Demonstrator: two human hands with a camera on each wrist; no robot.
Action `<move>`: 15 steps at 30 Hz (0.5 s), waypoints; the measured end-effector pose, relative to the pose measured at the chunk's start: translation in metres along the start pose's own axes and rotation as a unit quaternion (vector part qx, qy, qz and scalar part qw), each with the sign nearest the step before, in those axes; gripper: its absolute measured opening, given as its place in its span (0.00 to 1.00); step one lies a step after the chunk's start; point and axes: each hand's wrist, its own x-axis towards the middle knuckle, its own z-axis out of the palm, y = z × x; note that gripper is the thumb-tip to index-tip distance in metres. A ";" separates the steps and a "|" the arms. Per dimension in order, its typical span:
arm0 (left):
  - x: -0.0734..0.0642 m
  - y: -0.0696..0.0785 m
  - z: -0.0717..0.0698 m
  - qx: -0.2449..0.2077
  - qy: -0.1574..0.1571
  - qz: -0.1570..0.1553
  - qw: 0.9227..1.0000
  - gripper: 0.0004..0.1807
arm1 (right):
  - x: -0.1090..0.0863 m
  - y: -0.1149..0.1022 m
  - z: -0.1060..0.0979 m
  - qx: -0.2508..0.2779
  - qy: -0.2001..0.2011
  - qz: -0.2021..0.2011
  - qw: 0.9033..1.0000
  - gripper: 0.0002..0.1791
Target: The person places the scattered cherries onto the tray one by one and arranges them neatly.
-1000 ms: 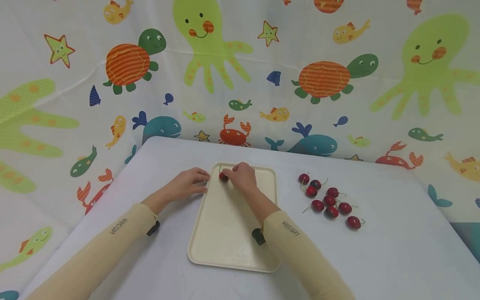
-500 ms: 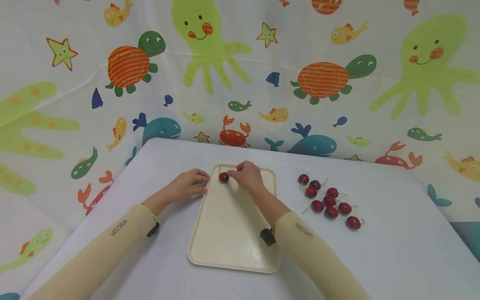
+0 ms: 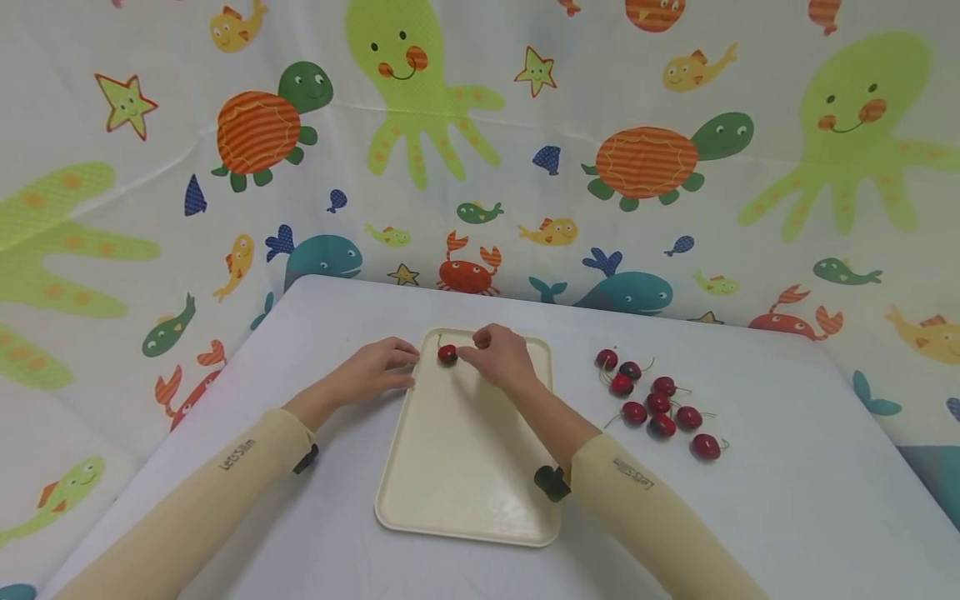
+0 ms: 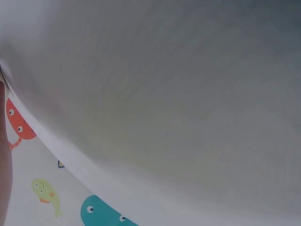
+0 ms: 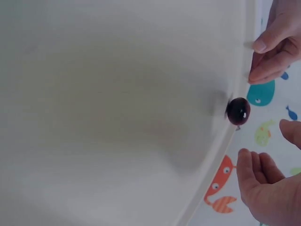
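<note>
One dark red cherry (image 3: 447, 355) with its stem lies near the far left corner of the cream tray (image 3: 457, 467). Just right of it is my right hand (image 3: 501, 357), thumb and fingers parted with nothing between them. The right wrist view shows a gap between that hand (image 5: 270, 193) and the cherry (image 5: 238, 111). My left hand (image 3: 371, 367) rests its fingertips and thumb against the tray's left rim, apart from each other. In the left wrist view only a sliver of the left hand (image 4: 4, 165) shows at the left edge.
Several cherries (image 3: 660, 403) with stems lie in a loose group on the white table (image 3: 787, 483), right of the tray. A white curtain (image 3: 510, 150) printed with sea animals hangs behind and to the left of the table.
My right hand has let go of the cherry on the tray and drawn back a little to the right. The left hand stays at the tray's rim.
</note>
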 end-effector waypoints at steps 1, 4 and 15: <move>0.000 0.000 0.000 0.001 0.000 -0.001 1.000 0.24 | -0.002 0.002 -0.001 -0.001 0.002 -0.007 1.000 0.22; 0.000 0.000 0.000 0.007 0.001 -0.001 1.000 0.24 | -0.006 0.007 -0.004 -0.005 0.011 -0.030 0.999 0.21; 0.002 -0.005 0.002 0.009 0.001 0.008 1.000 0.24 | -0.025 0.025 -0.027 0.012 0.020 -0.028 0.999 0.23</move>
